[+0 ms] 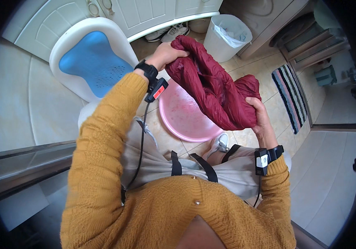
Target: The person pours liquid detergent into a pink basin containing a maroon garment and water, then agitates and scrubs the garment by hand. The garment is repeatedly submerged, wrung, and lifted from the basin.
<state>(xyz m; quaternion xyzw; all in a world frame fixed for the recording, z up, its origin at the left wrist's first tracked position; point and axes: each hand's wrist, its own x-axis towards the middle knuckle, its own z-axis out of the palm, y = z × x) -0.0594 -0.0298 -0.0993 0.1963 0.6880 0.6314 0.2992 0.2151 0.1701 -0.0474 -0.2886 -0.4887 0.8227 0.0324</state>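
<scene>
A crumpled dark-red garment [209, 84] of thin, shiny fabric hangs between my two hands. My left hand [170, 56] grips its upper left end, the thumb lying over the cloth. At the lower right, my right hand [260, 115] holds the other end, with its thumb in front and the fingers mostly hidden behind the bunched fabric. Below the garment, a round pink plastic basin [182, 121] stands on the tiled floor between my feet. The garment covers the basin's upper right part.
At left, a white baby bath seat with a blue insert [94, 59] leans near white cabinets [143, 14]. Shoes [176, 31] lie under the cabinets. A lined white waste bin [224, 40] stands beyond the garment. To the right is a striped mat [290, 96]. Black cables run from both wrist devices.
</scene>
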